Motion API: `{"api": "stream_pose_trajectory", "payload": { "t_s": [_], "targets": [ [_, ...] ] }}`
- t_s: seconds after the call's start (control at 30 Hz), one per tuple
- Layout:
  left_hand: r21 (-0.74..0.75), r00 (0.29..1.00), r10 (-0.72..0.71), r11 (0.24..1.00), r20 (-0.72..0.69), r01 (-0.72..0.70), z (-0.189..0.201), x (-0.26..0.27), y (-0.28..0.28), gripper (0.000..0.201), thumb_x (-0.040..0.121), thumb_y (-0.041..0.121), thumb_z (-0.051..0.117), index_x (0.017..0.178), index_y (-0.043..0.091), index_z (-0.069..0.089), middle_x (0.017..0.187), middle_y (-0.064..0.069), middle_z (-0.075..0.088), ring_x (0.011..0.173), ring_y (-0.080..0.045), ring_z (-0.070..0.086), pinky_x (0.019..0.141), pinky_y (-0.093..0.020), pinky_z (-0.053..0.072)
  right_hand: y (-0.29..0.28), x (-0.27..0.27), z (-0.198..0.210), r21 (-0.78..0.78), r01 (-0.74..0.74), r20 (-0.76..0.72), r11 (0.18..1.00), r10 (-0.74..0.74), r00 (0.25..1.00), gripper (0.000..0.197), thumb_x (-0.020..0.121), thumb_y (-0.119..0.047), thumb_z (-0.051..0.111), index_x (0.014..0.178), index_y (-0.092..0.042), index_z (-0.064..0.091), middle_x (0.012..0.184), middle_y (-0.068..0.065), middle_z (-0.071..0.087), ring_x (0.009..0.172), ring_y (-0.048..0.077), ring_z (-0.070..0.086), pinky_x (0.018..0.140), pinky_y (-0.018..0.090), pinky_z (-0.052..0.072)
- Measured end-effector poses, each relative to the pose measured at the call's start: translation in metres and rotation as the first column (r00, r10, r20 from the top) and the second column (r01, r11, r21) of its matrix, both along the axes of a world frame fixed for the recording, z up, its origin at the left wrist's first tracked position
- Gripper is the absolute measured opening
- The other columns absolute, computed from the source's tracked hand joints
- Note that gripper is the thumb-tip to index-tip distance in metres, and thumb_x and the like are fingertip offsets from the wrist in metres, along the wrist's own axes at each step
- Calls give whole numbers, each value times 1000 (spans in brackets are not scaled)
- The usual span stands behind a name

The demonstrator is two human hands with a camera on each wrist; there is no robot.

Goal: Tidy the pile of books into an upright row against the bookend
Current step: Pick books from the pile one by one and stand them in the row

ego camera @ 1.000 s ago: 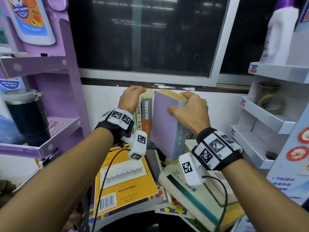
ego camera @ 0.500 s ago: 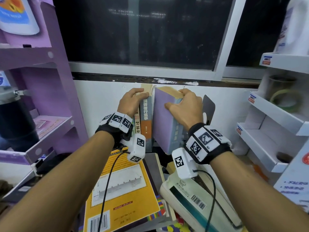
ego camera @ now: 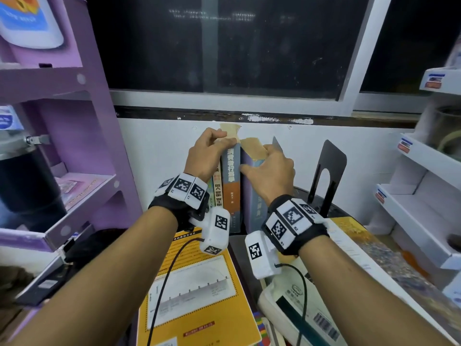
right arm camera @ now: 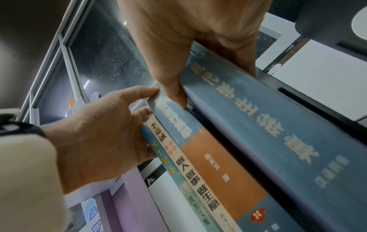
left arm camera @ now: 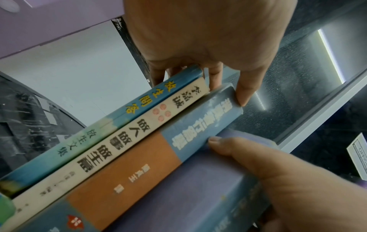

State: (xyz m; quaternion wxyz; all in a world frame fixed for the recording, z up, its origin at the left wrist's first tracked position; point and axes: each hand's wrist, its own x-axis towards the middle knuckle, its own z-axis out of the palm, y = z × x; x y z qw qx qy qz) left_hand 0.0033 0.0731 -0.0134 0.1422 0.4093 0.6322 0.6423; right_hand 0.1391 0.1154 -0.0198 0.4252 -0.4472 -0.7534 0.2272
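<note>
Three books stand upright by the wall: a teal one (left arm camera: 59, 155), a cream one (left arm camera: 111, 144) and a blue-and-orange one (ego camera: 230, 188). My left hand (ego camera: 209, 153) grips their tops, thumb on the blue-and-orange spine (right arm camera: 170, 122), fingers over the far side. My right hand (ego camera: 270, 171) grips a thick blue-purple book (right arm camera: 278, 141), upright and pressed against the blue-and-orange book; its thumb (right arm camera: 174, 94) sits between the two. A black metal bookend (ego camera: 329, 171) stands to the right, apart from the thick book.
A yellow book (ego camera: 199, 290) lies flat in front of the row. A white-and-green book (ego camera: 306, 313) and one with a flowery yellow cover (ego camera: 361, 245) lie at the right. A purple shelf unit (ego camera: 82, 146) flanks the left, white shelves (ego camera: 424, 196) the right.
My right hand has swung the thick book from a lean to upright and closed the gap to the standing books. The left hand has stayed on their tops. The view has moved closer.
</note>
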Motion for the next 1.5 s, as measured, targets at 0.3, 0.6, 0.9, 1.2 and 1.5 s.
{"api": "stream_pose_trajectory", "payload": {
  "t_s": [0.3,0.6,0.9,1.2,1.5],
  "targets": [
    [9,1000,-10,1000,-18,10,-2,-2,3,24,83,39,66,101,23,61,104,9,67,92,-9,63,77,-25,46,2,-7,-12,-39,-7,53,999,9,999,56,70,-45,79,113,-16,60,106,6,69,101,28,62,75,29,46],
    [37,999,-46,998,-7,46,-5,-4,3,28,82,40,67,103,22,61,107,5,67,96,-12,64,82,-28,49,0,4,-14,-93,-82,159,992,96,983,83,66,-52,83,131,-16,47,122,6,61,115,26,54,86,32,46],
    [32,998,-59,998,11,59,-4,-2,0,29,83,40,67,104,21,60,109,5,66,94,-9,64,80,-25,47,9,13,0,-271,-158,360,949,252,898,111,53,-39,93,142,-19,30,128,9,52,111,29,57,81,48,57],
    [35,999,-34,999,5,34,-4,1,0,30,85,39,65,107,20,60,106,6,66,89,-5,62,73,-23,44,13,11,-15,-284,-196,194,939,257,947,88,55,-44,91,129,-24,47,117,2,61,104,24,60,78,45,59],
    [35,999,-32,999,-7,32,-4,1,0,29,86,38,64,108,20,59,108,7,66,87,-3,61,71,-22,44,29,0,-18,-252,-226,192,941,278,941,91,53,-42,93,128,-20,47,120,5,62,109,27,60,88,46,54]
  ]
}}
